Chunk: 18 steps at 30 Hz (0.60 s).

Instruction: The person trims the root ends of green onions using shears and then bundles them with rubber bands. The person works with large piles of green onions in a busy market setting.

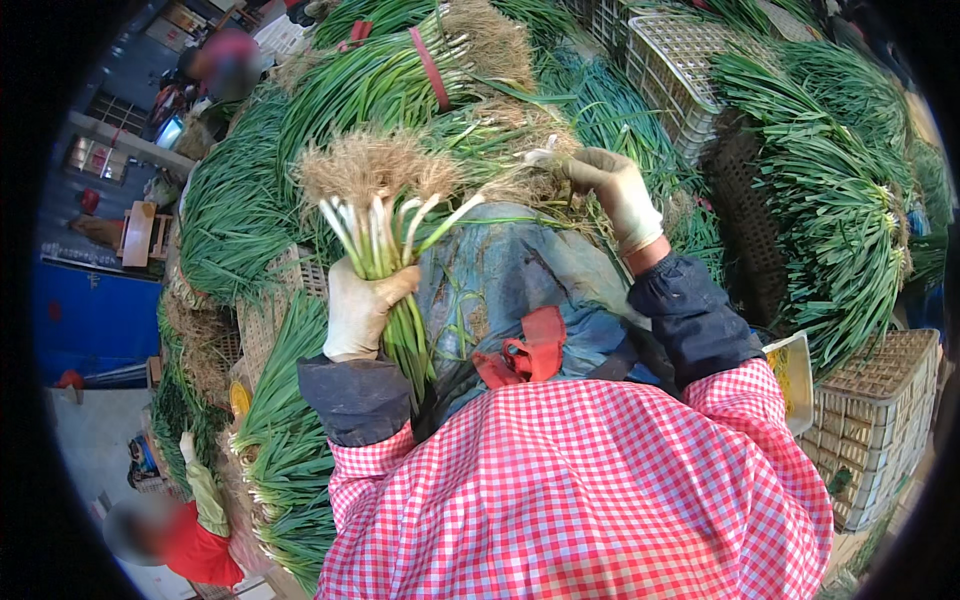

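My left hand (367, 304), in a pale glove, is closed around a bunch of green onions (382, 240). Their brown fibrous roots point away from me, and the green leaves hang below the fist. To the right, my gloved right hand (611, 191) has its fingers pinched at the white end of a single green onion stalk (541, 156); how much of it lies inside the fingers is hidden. Between the hands, a worn blue plastic sheet (502, 262) covers my lap, with a red cloth tie (529, 349) on it.
A large bundle of green onions (360, 82) bound with a red strap lies ahead. More greens (832, 202) are heaped on the right, near stacked plastic crates (874, 420). At lower left is a person in red (199, 551); another person (225, 64) is at upper left.
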Available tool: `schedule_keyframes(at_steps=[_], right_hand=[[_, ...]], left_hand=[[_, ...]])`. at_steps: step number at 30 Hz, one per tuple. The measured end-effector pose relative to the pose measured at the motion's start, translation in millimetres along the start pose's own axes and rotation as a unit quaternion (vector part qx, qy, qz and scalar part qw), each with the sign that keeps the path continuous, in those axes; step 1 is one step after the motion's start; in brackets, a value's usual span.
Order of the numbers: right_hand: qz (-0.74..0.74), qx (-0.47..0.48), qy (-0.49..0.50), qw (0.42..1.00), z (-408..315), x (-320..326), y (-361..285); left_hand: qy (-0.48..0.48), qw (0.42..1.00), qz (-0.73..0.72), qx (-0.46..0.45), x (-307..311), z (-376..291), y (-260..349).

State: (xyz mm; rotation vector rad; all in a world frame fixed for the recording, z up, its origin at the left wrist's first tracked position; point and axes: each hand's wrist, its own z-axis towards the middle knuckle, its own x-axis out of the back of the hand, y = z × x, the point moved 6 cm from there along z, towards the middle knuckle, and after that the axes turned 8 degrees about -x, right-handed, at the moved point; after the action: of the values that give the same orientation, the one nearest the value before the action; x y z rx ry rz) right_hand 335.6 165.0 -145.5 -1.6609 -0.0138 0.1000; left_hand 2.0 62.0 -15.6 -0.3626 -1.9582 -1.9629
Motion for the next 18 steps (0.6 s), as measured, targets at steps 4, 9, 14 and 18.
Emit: schedule_keyframes(at_steps=[4,9,14,18], right_hand=[[-0.397,0.242,0.06,0.883,-22,-19,-22],[0.14,-0.005,-0.26,0.955,-51,-131,-34],[0.016,0.131,-0.126,0.983,-34,-115,-62],[0.124,-0.041,-0.282,0.95,-52,-120,-83]], left_hand=[[-0.003,1.0,-0.012,-0.004,2,7,-10],[-0.045,0.999,-0.003,0.018,-16,5,-5],[-0.035,0.999,-0.036,0.012,-6,1,-1],[-0.016,1.0,-0.019,-0.015,7,11,-2]])
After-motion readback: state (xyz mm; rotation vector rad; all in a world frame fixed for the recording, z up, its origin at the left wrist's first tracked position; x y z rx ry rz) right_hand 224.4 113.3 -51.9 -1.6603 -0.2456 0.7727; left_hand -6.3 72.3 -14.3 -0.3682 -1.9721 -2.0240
